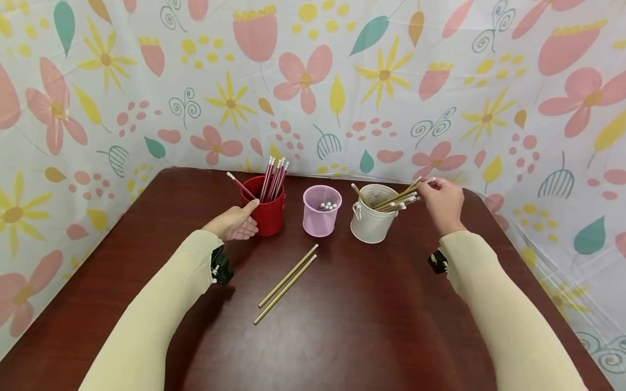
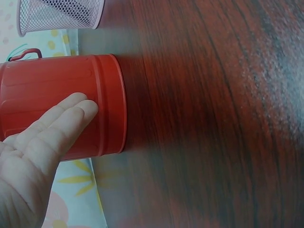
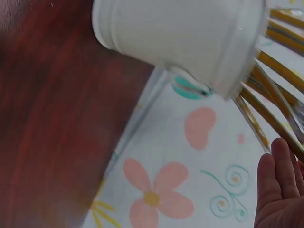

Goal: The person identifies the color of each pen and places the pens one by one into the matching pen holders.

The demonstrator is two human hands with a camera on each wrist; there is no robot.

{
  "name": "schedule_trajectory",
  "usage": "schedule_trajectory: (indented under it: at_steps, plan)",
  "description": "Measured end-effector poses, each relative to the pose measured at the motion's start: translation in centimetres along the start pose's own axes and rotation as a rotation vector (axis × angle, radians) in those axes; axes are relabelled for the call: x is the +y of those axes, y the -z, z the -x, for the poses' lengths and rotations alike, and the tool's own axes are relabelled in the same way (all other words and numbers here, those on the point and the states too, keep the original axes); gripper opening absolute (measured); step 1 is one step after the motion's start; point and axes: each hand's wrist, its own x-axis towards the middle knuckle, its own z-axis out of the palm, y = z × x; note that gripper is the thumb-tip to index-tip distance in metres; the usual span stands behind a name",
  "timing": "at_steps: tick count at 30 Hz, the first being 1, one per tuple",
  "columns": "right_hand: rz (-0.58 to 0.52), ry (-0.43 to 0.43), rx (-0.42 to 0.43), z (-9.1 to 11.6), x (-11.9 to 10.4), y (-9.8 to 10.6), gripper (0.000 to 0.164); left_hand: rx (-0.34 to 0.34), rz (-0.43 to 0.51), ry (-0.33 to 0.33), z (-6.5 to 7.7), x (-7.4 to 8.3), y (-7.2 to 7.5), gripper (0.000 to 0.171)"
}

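Note:
My left hand (image 1: pixel 238 221) is beside the red bucket (image 1: pixel 269 217), its thumb close to the rim. In the left wrist view its straight fingers (image 2: pixel 61 121) lie along the bucket's side. Several dark red pencils (image 1: pixel 275 182) stand in this bucket, and one leans out to the left. My right hand (image 1: pixel 444 202) pinches a gold pencil near its eraser end, above the right rim of the white bucket (image 1: pixel 370 227). More gold pencils (image 1: pixel 391 205) lean out of that bucket towards the hand. In the right wrist view the fingertips (image 3: pixel 279 147) touch a pencil; the thumb is hidden.
Between the buckets stands a pink mesh cup (image 1: pixel 319 220) with several white-tipped items inside. Two gold pencils (image 1: pixel 286 290) lie side by side on the dark wooden table (image 1: pixel 362 326). A flowered cloth (image 1: pixel 313 81) hangs behind the table.

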Motion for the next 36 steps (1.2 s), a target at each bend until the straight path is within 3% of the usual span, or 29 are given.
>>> schedule_trajectory:
  at_steps: [3, 7, 11, 15, 20, 28, 36]
  plan:
    - [0.049, 0.004, 0.063, 0.3, 0.3, -1.0, 0.022, 0.001, -0.007, 0.005, 0.0, 0.0, 0.1, 0.076]
    - [-0.042, -0.038, 0.091, 0.5, 0.2, -1.7, 0.032, -0.001, -0.004, 0.008, 0.0, 0.0, 0.1, 0.076]
    - [-0.181, -0.147, 0.062, 0.6, 0.4, -2.1, 0.043, 0.000, -0.001, 0.011, 0.0, 0.0, 0.1, 0.076]
    - [-0.342, -0.270, 0.006, 1.0, 0.8, -2.3, 0.039, -0.005, -0.010, 0.010, -0.1, 0.0, 0.1, 0.077]
    - [-0.508, -0.345, -0.084, 1.3, 1.1, -2.2, 0.036, -0.010, -0.006, 0.005, -0.1, 0.0, 0.0, 0.077]
    - [-0.567, -0.389, -0.095, 1.3, 1.5, -1.4, 0.033, 0.006, 0.011, 0.007, 0.2, 0.0, -0.1, 0.075]
    - [-0.496, -0.442, -0.127, 1.5, 1.9, -1.2, 0.024, -0.002, 0.015, 0.002, 0.2, -0.1, -0.2, 0.076]
